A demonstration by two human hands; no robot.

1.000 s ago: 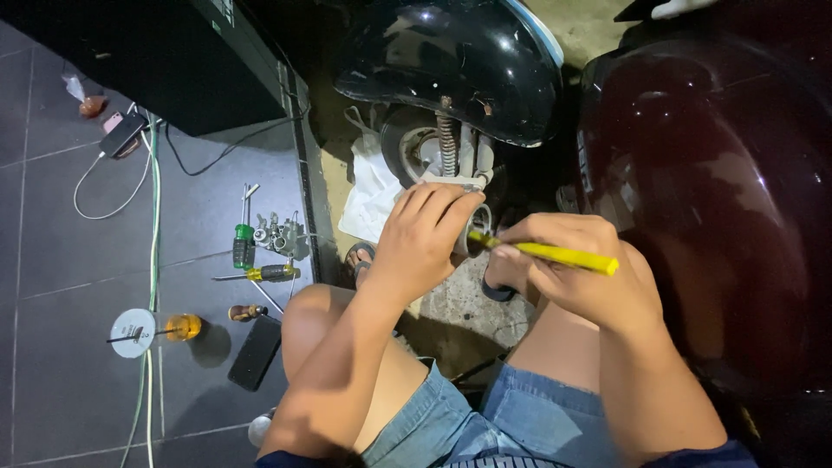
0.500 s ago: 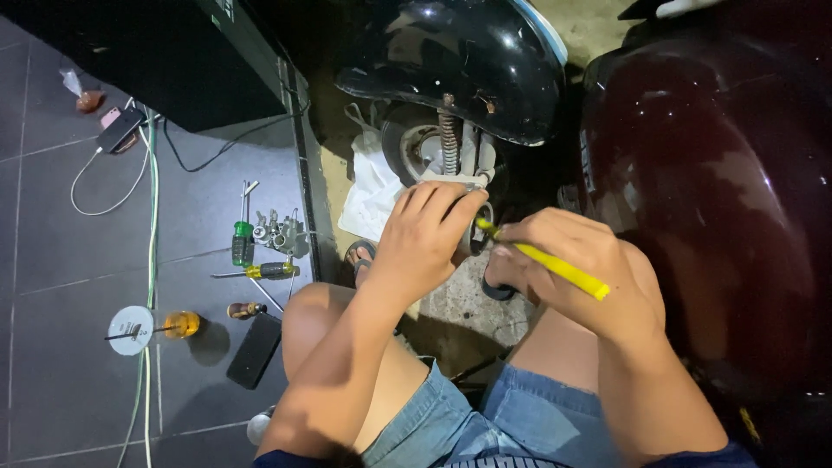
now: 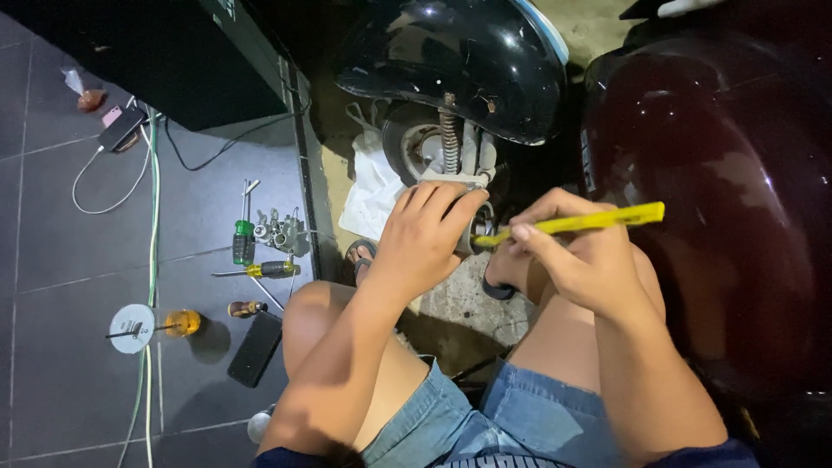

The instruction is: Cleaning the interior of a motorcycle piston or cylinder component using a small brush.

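I noted that the yellow screwdriver (image 3: 576,222) had tilted up from its earlier downward slant, gripped in my closed right hand (image 3: 576,260), tip at the wheel hub (image 3: 479,227). My left hand (image 3: 425,236) stayed curled over the hub, so I judged the fastener work ongoing.

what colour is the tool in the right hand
Yellow: the slim tool held in the right hand, clearest in the head view.

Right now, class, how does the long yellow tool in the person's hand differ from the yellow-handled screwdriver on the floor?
The long yellow tool is held in the right hand, aimed at the wheel hub; the yellow-handled screwdriver lies untouched on the grey tiles. The held tool looks slimmer and all yellow; the screwdriver shows a bare metal shaft. Both lie roughly level.
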